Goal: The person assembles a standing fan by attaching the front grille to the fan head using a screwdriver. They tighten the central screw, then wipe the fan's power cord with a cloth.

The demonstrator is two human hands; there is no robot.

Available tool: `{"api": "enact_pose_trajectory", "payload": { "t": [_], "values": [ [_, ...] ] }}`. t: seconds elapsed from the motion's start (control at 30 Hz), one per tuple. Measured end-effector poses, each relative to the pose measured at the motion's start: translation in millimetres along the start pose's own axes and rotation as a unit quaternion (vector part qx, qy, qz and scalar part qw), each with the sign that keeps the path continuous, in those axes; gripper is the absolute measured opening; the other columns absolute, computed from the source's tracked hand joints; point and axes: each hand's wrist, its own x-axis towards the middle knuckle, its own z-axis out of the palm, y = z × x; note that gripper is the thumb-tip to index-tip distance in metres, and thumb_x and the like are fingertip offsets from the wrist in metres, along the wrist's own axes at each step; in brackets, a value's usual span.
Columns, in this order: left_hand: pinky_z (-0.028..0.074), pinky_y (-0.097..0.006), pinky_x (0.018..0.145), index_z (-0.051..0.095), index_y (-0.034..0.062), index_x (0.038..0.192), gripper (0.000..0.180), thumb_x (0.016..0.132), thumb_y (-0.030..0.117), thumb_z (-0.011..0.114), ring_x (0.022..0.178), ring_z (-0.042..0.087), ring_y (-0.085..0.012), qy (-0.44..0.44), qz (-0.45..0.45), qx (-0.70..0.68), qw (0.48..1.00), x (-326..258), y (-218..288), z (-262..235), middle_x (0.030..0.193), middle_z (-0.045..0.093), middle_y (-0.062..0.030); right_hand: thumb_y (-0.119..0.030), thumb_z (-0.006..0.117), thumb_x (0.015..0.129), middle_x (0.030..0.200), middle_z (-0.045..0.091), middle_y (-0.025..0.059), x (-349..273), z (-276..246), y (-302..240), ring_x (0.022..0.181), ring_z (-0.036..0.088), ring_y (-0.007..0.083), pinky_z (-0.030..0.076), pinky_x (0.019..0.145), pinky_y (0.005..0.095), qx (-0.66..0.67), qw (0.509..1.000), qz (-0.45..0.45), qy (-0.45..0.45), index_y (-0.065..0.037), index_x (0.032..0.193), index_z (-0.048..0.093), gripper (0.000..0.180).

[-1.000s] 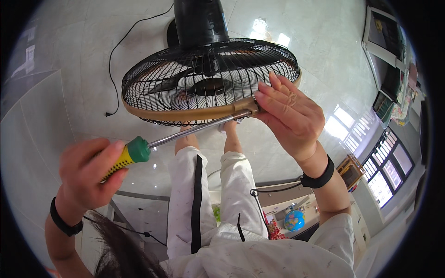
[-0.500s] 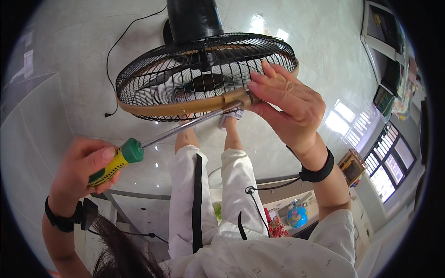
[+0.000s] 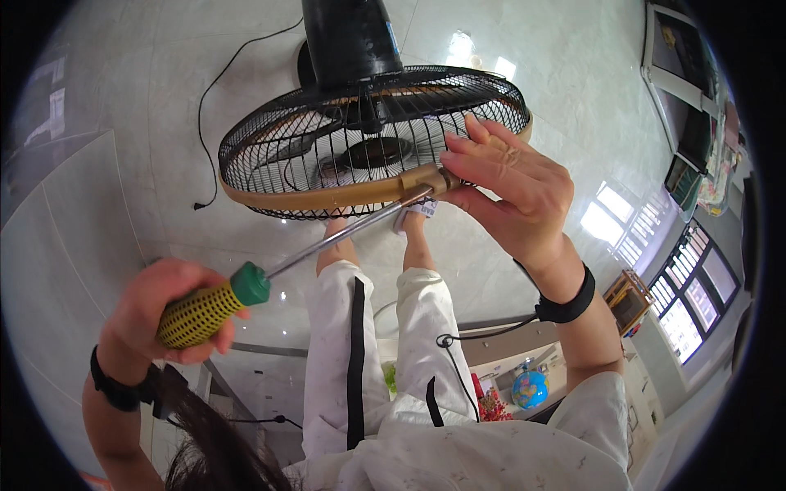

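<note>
A black electric fan (image 3: 372, 154) is in front of me, its wire guard edged by a tan plastic ring (image 3: 327, 198). My left hand (image 3: 160, 307) is closed round the yellow and green handle of a screwdriver (image 3: 205, 309). The long metal shaft slants up to the right. Its tip meets the tan clasp (image 3: 421, 177) on the ring; the exact contact point is too small to tell. My right hand (image 3: 516, 176) grips the ring's right side beside this clasp, thumb below and fingers above. Part of the ring is hidden behind that hand.
The fan's black power cord (image 3: 205, 123) curves over the glossy tiled floor to a plug on the left. Cabled black bands are on both wrists. A small blue globe (image 3: 530, 390) and red flowers stand on a shelf, with a wooden-framed box (image 3: 627, 299) to the right.
My left hand has turned on the screwdriver, and more of the patterned yellow handle shows. The handle sits slightly lower and the shaft is steeper. My right hand keeps its hold on the ring.
</note>
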Motion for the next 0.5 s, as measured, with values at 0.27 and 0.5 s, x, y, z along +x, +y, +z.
{"api": "enact_pose_trajectory", "payload": {
  "t": [0.27, 0.5],
  "values": [
    [0.045, -0.031, 0.052, 0.062, -0.0008, 0.098, 0.025, 0.074, 0.006, 0.065, 0.056, 0.056, -0.0226, 0.168, 0.405, 0.641, 0.630, 5, 7, 9, 0.075, 0.061, -0.0113, -0.007, 0.081, 0.057, 0.093, 0.070, 0.0117, 1, -3, -6, 0.096, 0.066, 0.0276, 0.051, 0.090, 0.0409, -0.042, 0.999, -0.016, -0.018, -0.004, 0.090, 0.070, 0.035],
    [0.053, -0.033, 0.056, 0.057, -0.0009, 0.111, 0.034, 0.084, 0.017, 0.045, 0.078, 0.061, -0.0235, 0.152, 0.273, 0.076, 0.947, 1, -22, -5, 0.098, 0.062, -0.0170, -0.006, 0.081, 0.055, 0.094, 0.070, 0.0119, 6, -3, -2, 0.097, 0.066, 0.0276, 0.050, 0.093, 0.0403, 0.012, 0.999, 0.019, -0.027, -0.003, 0.089, 0.071, 0.035]
  ]
}}
